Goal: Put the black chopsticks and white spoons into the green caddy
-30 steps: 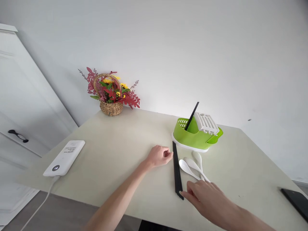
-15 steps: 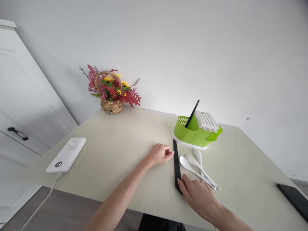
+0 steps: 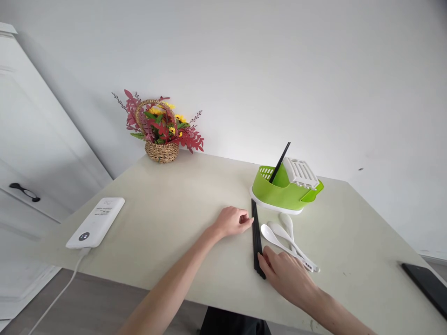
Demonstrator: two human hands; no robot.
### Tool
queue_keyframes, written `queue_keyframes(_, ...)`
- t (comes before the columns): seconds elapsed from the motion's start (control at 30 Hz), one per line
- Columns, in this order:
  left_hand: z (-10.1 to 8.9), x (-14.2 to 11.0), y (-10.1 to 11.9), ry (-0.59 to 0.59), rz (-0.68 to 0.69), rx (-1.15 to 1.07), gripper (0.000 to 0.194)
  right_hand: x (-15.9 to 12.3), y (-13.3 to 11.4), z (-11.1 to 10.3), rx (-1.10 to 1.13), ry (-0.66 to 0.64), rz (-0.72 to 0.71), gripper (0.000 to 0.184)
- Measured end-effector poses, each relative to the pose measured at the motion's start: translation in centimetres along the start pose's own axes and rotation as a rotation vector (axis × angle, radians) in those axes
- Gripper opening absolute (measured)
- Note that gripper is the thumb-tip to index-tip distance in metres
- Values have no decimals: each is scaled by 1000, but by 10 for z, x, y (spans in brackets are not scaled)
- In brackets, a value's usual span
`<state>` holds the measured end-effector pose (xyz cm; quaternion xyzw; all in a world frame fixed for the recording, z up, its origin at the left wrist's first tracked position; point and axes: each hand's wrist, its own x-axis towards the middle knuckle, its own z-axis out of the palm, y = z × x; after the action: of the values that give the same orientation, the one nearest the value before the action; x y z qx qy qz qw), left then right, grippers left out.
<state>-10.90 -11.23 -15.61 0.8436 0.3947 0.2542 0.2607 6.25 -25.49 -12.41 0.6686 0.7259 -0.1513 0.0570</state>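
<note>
A bundle of black chopsticks (image 3: 256, 232) lies on the table, pointing away from me. My left hand (image 3: 233, 221) rests to the left of its far part, fingers curled and the tips at the chopsticks' edge; nothing shows inside the curl. At the near part of the bundle, my right hand (image 3: 284, 272) is closed, thumb and forefinger pinching at the chopsticks' right side. Beside them are several white spoons (image 3: 275, 237), overlapping, their handles partly behind my right hand. Beyond stands a green cutlery holder (image 3: 279, 195) with black chopsticks (image 3: 280, 160) leaning inside.
On the left of the table (image 3: 167, 200) lies a white power bank (image 3: 96, 223) with a cable plugged in. A wicker basket of flowers (image 3: 161, 152) stands at the back left by the wall. Near the right edge is a black phone (image 3: 426, 286). A white cabinet (image 3: 31, 130) stands left.
My right hand has moved a little left and away from me, to the near part of the chopsticks, uncovering the spoon handles. My left hand stays by the bundle. The view has shifted slightly.
</note>
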Motion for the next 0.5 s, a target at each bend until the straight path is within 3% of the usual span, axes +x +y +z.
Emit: queue_keyframes(0.5, 0, 1, 2, 3, -13, 14, 37, 10, -6, -14, -82, -35, 73, 29)
